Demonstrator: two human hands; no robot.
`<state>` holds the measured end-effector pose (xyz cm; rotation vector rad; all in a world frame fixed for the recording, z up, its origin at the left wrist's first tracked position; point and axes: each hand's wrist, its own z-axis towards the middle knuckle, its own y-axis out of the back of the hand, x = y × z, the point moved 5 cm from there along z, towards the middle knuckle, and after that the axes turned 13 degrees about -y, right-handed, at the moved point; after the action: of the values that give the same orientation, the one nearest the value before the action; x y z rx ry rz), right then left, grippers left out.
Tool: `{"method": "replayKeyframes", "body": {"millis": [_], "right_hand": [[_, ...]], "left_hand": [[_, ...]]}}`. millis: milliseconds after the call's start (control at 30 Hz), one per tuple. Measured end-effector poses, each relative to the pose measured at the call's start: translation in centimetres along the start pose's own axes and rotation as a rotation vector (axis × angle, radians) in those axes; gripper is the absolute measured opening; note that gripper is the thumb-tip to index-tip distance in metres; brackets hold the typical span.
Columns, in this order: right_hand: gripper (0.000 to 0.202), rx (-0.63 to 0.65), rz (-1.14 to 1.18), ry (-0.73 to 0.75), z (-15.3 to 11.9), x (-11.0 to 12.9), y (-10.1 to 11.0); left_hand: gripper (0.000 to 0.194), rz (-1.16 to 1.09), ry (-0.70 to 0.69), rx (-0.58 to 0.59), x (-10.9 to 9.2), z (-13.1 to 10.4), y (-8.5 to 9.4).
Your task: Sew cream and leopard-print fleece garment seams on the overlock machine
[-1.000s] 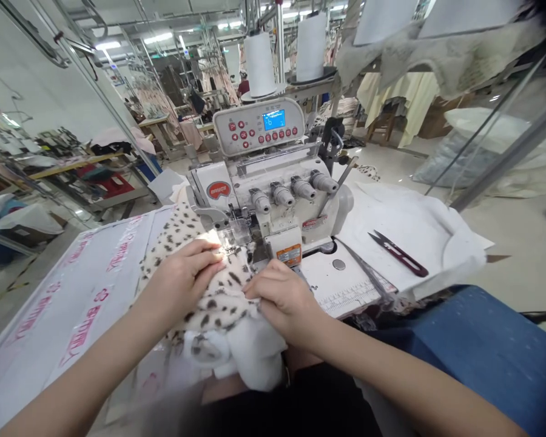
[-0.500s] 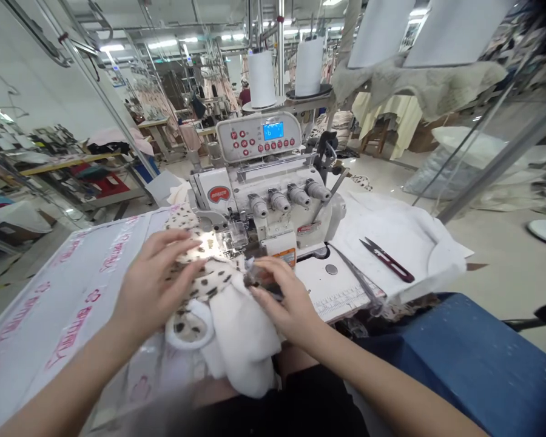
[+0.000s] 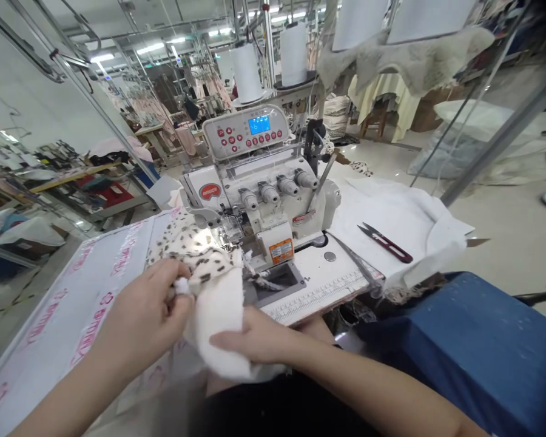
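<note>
My left hand (image 3: 157, 303) is closed on a bunched white edge of the spotted fabric (image 3: 209, 264), just left of the sewing machine's needle area. Below and to the right, my right hand (image 3: 250, 337) pinches the plain white side of the same fabric (image 3: 218, 309), thumb on top. The cloth spreads from under the lit presser foot of the white overlock sewing machine (image 3: 268, 188) down toward my lap. Its spotted face lies to the left, and the white fleecy side faces me between both hands.
Dark red thread snips (image 3: 386, 243) lie on white cloth (image 3: 418, 224) right of the machine. A blue covered box (image 3: 473, 352) stands at the lower right. Large white thread cones (image 3: 293, 54) rise behind the machine. A plastic-covered table (image 3: 91, 285) extends left.
My right hand has moved down from beside the needle area onto the white fabric. My left hand has come lower and closed on the edge. The view has shifted slightly.
</note>
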<state>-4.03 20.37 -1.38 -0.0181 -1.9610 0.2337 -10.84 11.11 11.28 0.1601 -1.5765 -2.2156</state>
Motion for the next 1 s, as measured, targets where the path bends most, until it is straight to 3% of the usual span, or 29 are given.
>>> {"method": "replayKeyframes", "body": {"millis": [67,167,267,367,567,733,1000], "right_hand": [[0.031,0.027,0.021,0.053,0.2,0.3,-1.2],[0.031,0.005,0.003,0.098,0.3,0.0,-1.4],[0.027,-0.105,-0.088,0.102,0.1,-0.8,-0.2],[0.024,-0.157,-0.156,0.157,-0.4,-0.9,0.5],[0.023,-0.2,-0.279,0.151,-1.1,-0.7,0.8],[0.027,-0.228,-0.36,0.109,-1.0,-0.9,1.3],[0.027,-0.329,-0.435,0.135,0.5,0.8,3.0]], "left_hand": [[0.016,-0.034,0.019,0.01,-0.8,1.0,0.5],[0.03,0.02,-0.043,0.044,-1.8,1.2,-0.1],[0.03,0.102,-0.144,0.103,-2.0,0.7,-1.4],[0.024,0.163,-0.29,0.086,-2.6,0.5,-1.6],[0.022,0.3,-0.558,0.047,-6.0,0.9,-1.6],[0.019,0.345,-0.544,0.06,-7.2,1.7,-1.8],[0.012,0.337,-0.403,0.148,-6.6,3.8,-2.2]]}}
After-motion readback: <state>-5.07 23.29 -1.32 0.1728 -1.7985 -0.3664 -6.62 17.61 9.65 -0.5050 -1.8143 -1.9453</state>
